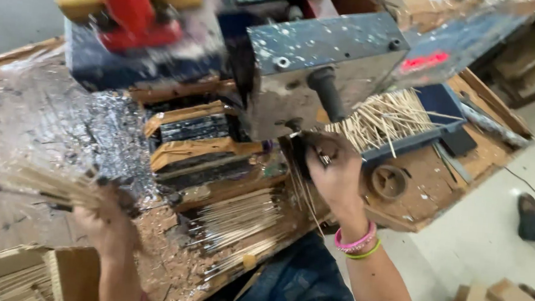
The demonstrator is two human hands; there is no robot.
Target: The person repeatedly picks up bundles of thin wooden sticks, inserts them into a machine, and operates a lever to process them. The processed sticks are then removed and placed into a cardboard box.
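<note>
R hand (336, 176) closed on a few thin sticks (306, 189) at the machine (316, 71) mouth, under its black lever (327, 91). L hand (103, 220) fisted round a blurry stick bundle (51, 186) over the workbench (37, 124). Step looks like feeding sticks in; next needs tips lined w/ the slot.

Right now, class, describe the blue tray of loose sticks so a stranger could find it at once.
Start at the grey metal machine block with the black handle. Just right of it, above the right hand, sits the blue tray. Its thin pale sticks lie in a criss-crossed heap, unlike the neatly aligned rows lower on the bench.
</note>
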